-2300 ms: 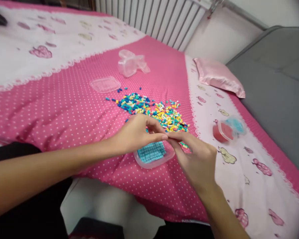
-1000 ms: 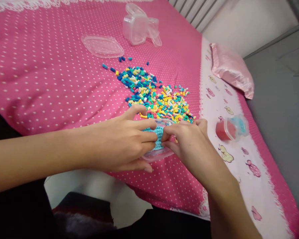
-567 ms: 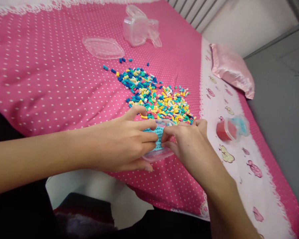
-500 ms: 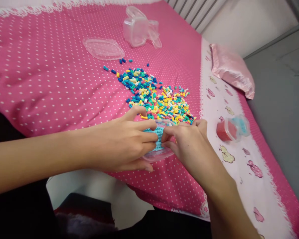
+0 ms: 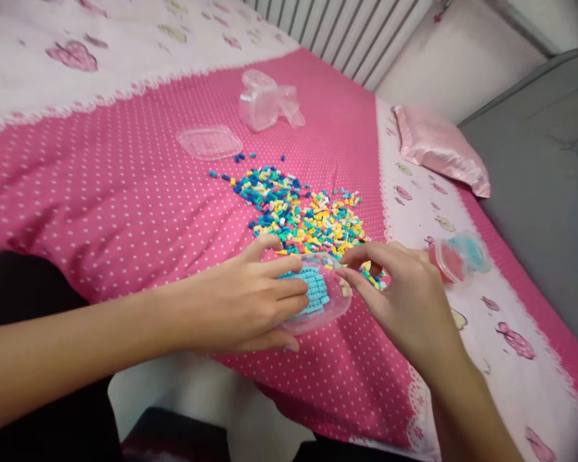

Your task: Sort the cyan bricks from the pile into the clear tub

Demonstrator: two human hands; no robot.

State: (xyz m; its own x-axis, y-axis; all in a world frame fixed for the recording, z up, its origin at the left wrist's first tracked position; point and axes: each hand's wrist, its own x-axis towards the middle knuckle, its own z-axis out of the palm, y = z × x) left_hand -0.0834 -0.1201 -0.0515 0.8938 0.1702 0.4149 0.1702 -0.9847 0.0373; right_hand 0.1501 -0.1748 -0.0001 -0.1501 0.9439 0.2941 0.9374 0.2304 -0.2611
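A clear plastic lid or shallow tray (image 5: 338, 309) lies at the near edge of the pink dotted cloth. On it sits a flat block of light-blue toy bricks (image 5: 318, 290), joined in rows. My left hand (image 5: 250, 300) grips the left side of this clear piece, with fingers over the blue block and the thumb at the near rim. At the right rim, my right hand (image 5: 404, 289) is closed in a pinch, thumb and index finger together; anything between the tips is too small to make out. Just beyond both hands spreads a pile of small coloured bricks (image 5: 313, 218).
Farther back are a clear lid (image 5: 209, 142) and a clear plastic container (image 5: 264, 106) with its flaps open. To the right, a tub with red contents (image 5: 449, 262) stands beside one with blue contents (image 5: 472, 250). A pink pillow (image 5: 440, 151) lies beyond.
My right hand has moved right, from the blue block to the clear rim, exposing more of the block. My left hand keeps its place on it. The camera view has shifted.
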